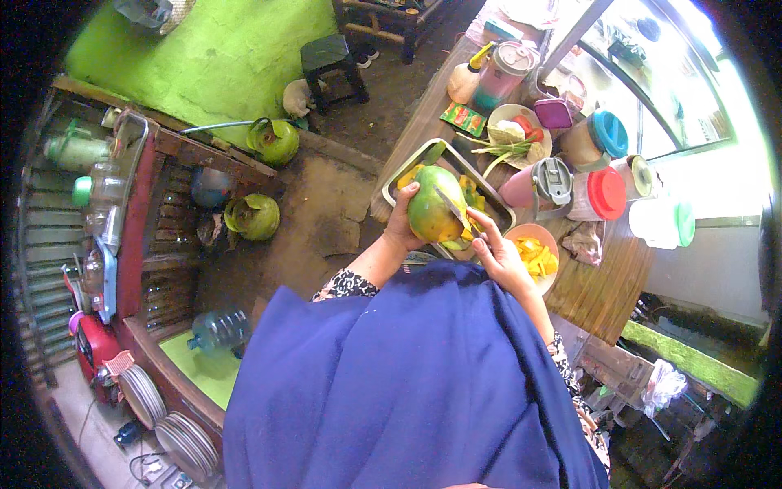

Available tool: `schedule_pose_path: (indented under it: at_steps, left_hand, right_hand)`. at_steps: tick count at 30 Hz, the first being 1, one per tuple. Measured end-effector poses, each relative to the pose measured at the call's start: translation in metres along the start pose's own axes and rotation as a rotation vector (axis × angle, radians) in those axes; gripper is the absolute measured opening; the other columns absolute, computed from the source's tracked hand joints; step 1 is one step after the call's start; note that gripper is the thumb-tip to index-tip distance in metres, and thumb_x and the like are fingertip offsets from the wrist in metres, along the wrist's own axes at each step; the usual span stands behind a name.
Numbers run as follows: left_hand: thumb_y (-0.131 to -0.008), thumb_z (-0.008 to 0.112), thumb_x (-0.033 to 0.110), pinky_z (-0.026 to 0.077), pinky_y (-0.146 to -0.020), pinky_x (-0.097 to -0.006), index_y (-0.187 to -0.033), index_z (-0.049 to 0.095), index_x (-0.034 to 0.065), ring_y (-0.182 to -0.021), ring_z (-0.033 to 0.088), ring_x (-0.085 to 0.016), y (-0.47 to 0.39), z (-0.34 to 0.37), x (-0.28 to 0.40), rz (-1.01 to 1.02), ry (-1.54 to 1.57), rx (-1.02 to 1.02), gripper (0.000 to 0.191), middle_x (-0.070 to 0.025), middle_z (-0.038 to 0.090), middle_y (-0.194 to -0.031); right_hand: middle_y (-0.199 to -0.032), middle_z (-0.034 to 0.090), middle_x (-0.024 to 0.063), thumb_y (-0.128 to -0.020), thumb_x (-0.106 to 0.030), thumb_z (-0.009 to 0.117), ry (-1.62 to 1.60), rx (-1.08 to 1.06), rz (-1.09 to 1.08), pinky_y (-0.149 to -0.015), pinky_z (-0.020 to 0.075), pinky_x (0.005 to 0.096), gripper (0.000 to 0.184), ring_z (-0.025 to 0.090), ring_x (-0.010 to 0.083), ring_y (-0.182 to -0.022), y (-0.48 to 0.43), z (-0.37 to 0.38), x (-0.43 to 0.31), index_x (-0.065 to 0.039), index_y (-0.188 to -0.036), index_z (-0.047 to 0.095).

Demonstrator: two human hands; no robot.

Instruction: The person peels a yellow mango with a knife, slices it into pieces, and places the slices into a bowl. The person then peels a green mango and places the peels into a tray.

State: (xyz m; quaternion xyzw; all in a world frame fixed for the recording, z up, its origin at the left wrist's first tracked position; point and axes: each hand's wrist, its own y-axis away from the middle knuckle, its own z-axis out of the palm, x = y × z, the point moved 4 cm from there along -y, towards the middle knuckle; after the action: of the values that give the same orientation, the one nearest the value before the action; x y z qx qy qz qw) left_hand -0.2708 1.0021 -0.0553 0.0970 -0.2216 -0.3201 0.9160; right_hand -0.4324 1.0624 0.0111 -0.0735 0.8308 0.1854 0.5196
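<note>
My left hand point(402, 219) grips a large green papaya point(431, 205) from its left side. In my right hand point(496, 249) is a knife point(451, 203), its blade lying against the papaya's right side. Orange-yellow flesh shows along that side, where a strip of skin hangs near the blade. Under the fruit stands a metal tray point(484, 177) with green and yellow peelings point(471, 191) in it. Beside my right hand, a bowl point(526, 230) holds orange-yellow cut pieces point(537, 258). My hands cover part of the tray and the knife's handle.
Farther along the wooden table point(602, 284) are a plate point(498, 117) of vegetables, a pink tumbler point(518, 188), a red-lidded jar point(602, 194) and a blue-lidded container point(589, 140). Green gas cylinders point(256, 221) and a black stool point(330, 58) stand on the floor.
</note>
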Motion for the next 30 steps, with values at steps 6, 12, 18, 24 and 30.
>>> schedule_pose_path:
  at_steps: [6,12,18,24,30]
  left_hand:
    - [-0.081,0.05,0.055,0.051,-0.085,-0.0435,-0.12,0.049,0.0109,-0.097,0.062,-0.026,-0.005,-0.004,-0.005,0.028,0.041,0.046,0.059,-0.012,0.06,-0.109]
    - [-0.083,0.05,0.054,0.051,-0.085,-0.0429,-0.118,0.052,0.0103,-0.096,0.062,-0.026,-0.008,-0.009,-0.011,0.02,0.126,0.1,0.056,-0.0108,0.061,-0.107]
    - [-0.083,0.051,0.053,0.05,-0.086,-0.0435,-0.119,0.052,0.0089,-0.098,0.061,-0.026,0.012,-0.014,-0.006,0.075,0.113,0.171,0.057,-0.0117,0.061,-0.109]
    - [-0.082,0.052,0.053,0.05,-0.086,-0.0459,-0.118,0.053,0.01,-0.097,0.061,-0.027,0.022,-0.024,-0.014,0.101,0.154,0.256,0.056,-0.0115,0.062,-0.108]
    - [-0.082,0.052,0.052,0.05,-0.086,-0.046,-0.117,0.054,0.0097,-0.096,0.061,-0.028,0.025,-0.031,-0.026,0.145,0.198,0.228,0.055,-0.0119,0.062,-0.108]
  right_hand:
    - [-0.078,0.058,0.015,-0.095,-0.035,0.044,-0.032,-0.032,0.099,-0.071,0.0457,0.0319,0.046,0.057,0.0206,-0.07,-0.002,-0.001,0.005,-0.017,-0.136,0.035]
    - [-0.091,0.057,0.0118,-0.094,-0.025,0.045,-0.168,0.105,0.002,-0.074,0.0443,0.0309,0.045,0.054,0.0181,-0.076,-0.01,0.0,0.023,-0.016,-0.137,0.035]
    - [-0.119,0.056,0.0201,-0.089,-0.009,0.046,0.116,0.374,-0.163,-0.091,0.0416,0.0441,0.049,0.054,0.0361,-0.108,-0.04,-0.008,0.067,-0.016,-0.137,0.036]
    - [-0.117,0.056,0.0227,-0.089,-0.02,0.047,0.291,0.107,0.152,-0.089,0.0428,0.0456,0.048,0.054,0.0393,-0.106,-0.077,0.008,0.122,-0.019,-0.136,0.038]
    - [-0.109,0.058,0.026,-0.094,-0.028,0.042,0.285,-0.043,0.167,-0.088,0.0445,0.046,0.043,0.055,0.0429,-0.103,-0.086,0.022,0.133,-0.025,-0.137,0.036]
